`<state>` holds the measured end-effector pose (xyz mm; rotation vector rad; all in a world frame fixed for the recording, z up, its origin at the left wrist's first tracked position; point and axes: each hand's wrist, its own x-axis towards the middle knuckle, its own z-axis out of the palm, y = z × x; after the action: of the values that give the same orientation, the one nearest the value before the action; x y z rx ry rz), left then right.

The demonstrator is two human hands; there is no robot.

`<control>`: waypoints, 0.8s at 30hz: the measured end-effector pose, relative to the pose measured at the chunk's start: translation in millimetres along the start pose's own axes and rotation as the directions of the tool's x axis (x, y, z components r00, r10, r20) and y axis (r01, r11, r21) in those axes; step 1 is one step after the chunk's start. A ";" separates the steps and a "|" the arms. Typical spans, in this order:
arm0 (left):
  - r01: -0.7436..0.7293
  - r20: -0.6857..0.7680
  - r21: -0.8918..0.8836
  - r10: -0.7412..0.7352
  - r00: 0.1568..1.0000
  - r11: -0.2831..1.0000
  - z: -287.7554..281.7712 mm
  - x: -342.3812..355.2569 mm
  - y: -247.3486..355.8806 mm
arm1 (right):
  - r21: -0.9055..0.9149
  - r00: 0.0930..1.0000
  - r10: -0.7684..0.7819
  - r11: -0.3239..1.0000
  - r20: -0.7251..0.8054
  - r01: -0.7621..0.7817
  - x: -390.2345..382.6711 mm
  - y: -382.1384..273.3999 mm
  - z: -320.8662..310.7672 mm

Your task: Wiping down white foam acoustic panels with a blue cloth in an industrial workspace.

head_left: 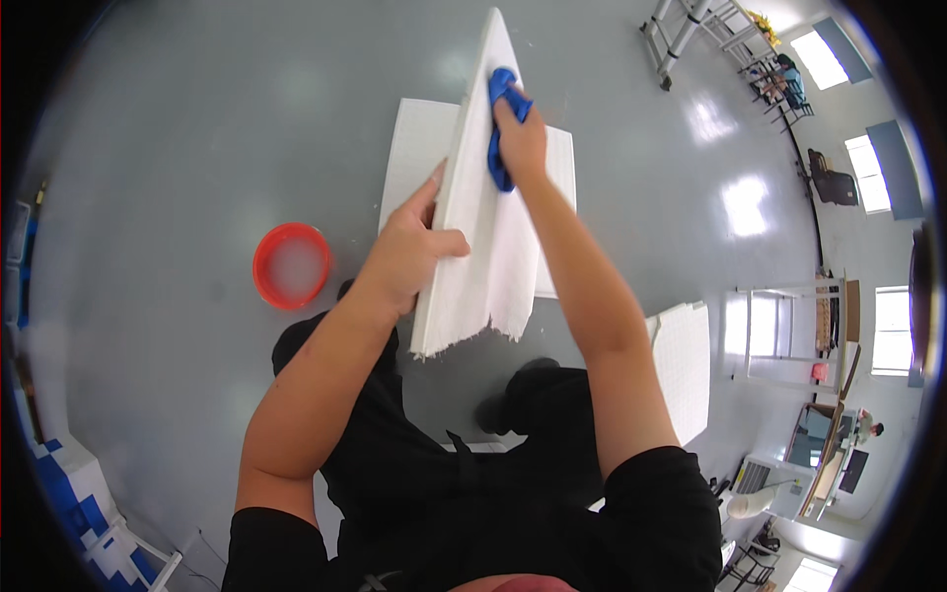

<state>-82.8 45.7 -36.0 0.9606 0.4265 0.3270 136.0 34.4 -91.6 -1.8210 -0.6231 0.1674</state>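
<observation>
Right now, you have a long white board propped up at a tilt in front of you, its far end tapering to a point in this view and its ragged near edge towards your knees. Your left hand is closed around the board's left edge, thumb on the face turned to you and the other fingers reaching along the edge and behind it. Your right hand is bunched around a blue cloth, which lies against the board's face, nearer the far end than your left hand is. Some of the right fingers are hidden in the cloth, so you can't tell how each one sits.

Under and behind the board, a flat white panel rests on the grey floor, showing out on both sides. To the left of the board, well apart from it, stands a round red tub with cloudy liquid inside. Off to the right of the board, past your right forearm, lies another pale panel. Your legs, in black trousers, are just on your side of the board. Well beyond the board, to the far right, stands a metal frame on wheels.
</observation>
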 end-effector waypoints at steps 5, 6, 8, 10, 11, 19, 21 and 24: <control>-0.037 -0.010 -0.035 0.037 0.999 0.999 -9.0 9.2 -7.7 | -0.002 0.997 0.066 0.998 0.052 -0.066 -109.5 29.5 -29.2; -0.021 0.004 -0.024 0.021 1.000 0.999 -8.8 8.5 -7.9 | -0.001 0.993 0.098 0.995 0.061 -0.098 -128.4 41.9 -35.8; 0.012 -0.039 -0.020 -0.013 0.999 1.000 -8.0 5.9 -4.3 | 0.008 0.990 0.104 0.994 0.091 -0.105 -162.1 64.7 -51.4; 0.022 -0.043 0.035 -0.021 0.999 0.999 -9.6 4.0 -7.5 | -0.046 0.967 0.246 0.969 0.061 -0.243 -182.1 102.2 -62.2; 0.013 -0.034 0.044 -0.011 0.999 0.999 -8.3 2.1 -8.3 | -0.110 0.927 0.372 0.924 0.042 -0.366 -195.6 131.0 -67.2; 0.016 0.011 0.219 -0.019 1.000 0.976 9.0 1.0 -11.8 | 0.397 0.765 0.629 0.743 -0.137 -0.539 -202.0 216.6 -105.3; -0.007 -0.030 0.262 0.016 0.999 0.965 2.4 0.1 -16.6 | 0.302 0.867 0.473 0.859 -0.157 -0.414 -188.9 166.7 -97.9; 0.013 -0.054 0.267 0.001 0.999 0.964 14.0 -10.8 -9.9 | 0.167 0.977 0.208 0.966 -0.038 -0.199 -189.0 97.1 -83.1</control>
<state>-84.6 25.6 -35.2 1.2157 0.5317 0.2946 41.9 -149.5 -188.5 -1.7229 -0.3711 0.2965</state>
